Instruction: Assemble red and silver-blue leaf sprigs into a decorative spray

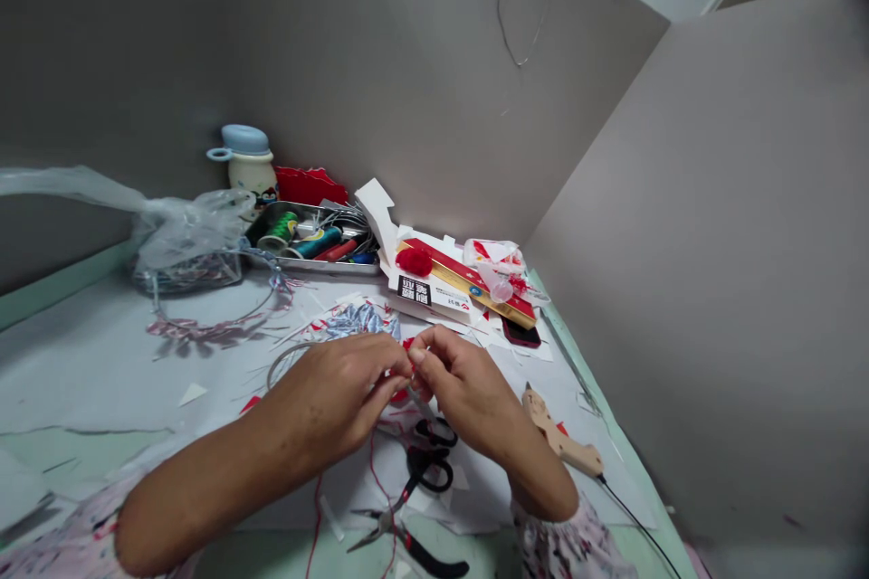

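My left hand and my right hand meet at the middle of the table, both closed in a pinch. Bits of a small red piece show between and under the fingers; its shape is mostly hidden. A pale hoop curves out from behind my left hand. Red thread trails down from beneath the hands. Just below my right hand lie scissors with black handles. Nearer to me rest pliers with dark grips. Blue-grey ribbon sits just beyond my left hand.
At the right lies a glue gun with a black cord. Behind are a tray of thread spools, an opened white box, a red pompom and a phone. Farther left stand a decorated hoop, a plastic bag and a bottle.
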`<act>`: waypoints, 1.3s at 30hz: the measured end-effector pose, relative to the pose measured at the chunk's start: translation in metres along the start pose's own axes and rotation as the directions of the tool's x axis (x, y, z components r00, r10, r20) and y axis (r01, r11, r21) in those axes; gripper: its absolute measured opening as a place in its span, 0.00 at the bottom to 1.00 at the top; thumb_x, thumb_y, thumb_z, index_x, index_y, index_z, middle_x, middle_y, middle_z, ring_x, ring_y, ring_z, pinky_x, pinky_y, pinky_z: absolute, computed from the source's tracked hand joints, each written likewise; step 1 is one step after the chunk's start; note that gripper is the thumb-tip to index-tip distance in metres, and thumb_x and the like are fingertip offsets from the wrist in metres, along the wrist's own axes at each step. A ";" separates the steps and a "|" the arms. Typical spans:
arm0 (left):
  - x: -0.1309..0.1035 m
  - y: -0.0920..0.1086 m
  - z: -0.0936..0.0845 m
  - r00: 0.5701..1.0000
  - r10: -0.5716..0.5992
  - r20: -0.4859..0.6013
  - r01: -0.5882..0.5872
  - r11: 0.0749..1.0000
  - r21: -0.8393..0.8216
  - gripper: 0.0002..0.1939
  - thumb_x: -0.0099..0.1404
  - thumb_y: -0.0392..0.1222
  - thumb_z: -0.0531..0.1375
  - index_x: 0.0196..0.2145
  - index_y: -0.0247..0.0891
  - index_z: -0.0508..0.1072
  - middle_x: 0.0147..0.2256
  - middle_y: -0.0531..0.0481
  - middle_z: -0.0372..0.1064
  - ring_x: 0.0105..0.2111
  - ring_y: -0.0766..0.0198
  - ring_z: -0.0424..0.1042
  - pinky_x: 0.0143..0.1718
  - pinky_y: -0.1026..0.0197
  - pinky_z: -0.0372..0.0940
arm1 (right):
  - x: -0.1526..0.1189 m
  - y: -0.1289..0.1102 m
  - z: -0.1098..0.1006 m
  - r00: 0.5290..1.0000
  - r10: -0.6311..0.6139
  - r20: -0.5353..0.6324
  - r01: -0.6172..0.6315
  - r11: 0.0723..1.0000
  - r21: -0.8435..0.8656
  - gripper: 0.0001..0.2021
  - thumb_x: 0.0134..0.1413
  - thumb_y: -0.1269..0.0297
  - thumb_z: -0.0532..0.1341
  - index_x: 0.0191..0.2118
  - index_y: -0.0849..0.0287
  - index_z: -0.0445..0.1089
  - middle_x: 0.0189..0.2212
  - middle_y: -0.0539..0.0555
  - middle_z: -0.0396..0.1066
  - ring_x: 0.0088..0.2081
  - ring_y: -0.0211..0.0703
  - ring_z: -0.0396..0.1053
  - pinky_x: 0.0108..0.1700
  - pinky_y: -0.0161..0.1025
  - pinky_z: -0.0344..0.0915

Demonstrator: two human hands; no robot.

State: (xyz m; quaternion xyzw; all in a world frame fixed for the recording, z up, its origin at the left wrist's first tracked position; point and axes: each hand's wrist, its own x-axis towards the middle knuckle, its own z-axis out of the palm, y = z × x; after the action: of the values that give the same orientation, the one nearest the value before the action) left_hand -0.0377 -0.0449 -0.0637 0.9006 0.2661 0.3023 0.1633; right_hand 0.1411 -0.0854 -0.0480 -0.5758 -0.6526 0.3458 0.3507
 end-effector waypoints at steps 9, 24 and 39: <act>0.002 0.003 0.001 0.976 -0.187 -0.110 0.186 0.982 -0.017 0.04 0.62 0.39 0.56 0.32 0.41 0.72 0.28 0.52 0.74 0.26 0.62 0.71 0.26 0.62 0.60 | 0.003 0.004 0.009 0.991 -0.053 -0.123 0.056 0.998 0.022 0.07 0.62 0.62 0.55 0.33 0.57 0.66 0.26 0.47 0.67 0.28 0.37 0.62 0.30 0.34 0.56; 0.008 0.001 -0.011 0.874 -0.484 -0.047 0.439 0.827 -0.352 0.03 0.59 0.40 0.59 0.31 0.40 0.68 0.23 0.56 0.70 0.22 0.66 0.66 0.23 0.65 0.58 | 0.011 0.008 0.019 0.952 -0.190 -0.242 0.222 0.968 0.116 0.04 0.55 0.63 0.65 0.33 0.55 0.78 0.28 0.49 0.71 0.31 0.38 0.68 0.34 0.36 0.65; 0.014 -0.015 -0.018 0.802 -0.580 0.141 0.505 0.534 -0.678 0.07 0.48 0.37 0.65 0.27 0.38 0.72 0.21 0.55 0.70 0.21 0.66 0.68 0.21 0.65 0.58 | 0.010 0.018 0.013 0.852 -0.517 -0.077 0.505 0.853 -0.132 0.25 0.52 0.81 0.53 0.49 0.52 0.75 0.38 0.54 0.72 0.40 0.41 0.70 0.42 0.39 0.68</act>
State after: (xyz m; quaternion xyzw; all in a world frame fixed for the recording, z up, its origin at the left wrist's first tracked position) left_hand -0.0446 -0.0224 -0.0503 0.6291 0.4084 0.3576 0.5563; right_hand 0.1378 -0.0741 -0.0692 -0.4175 -0.7795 0.1723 0.4341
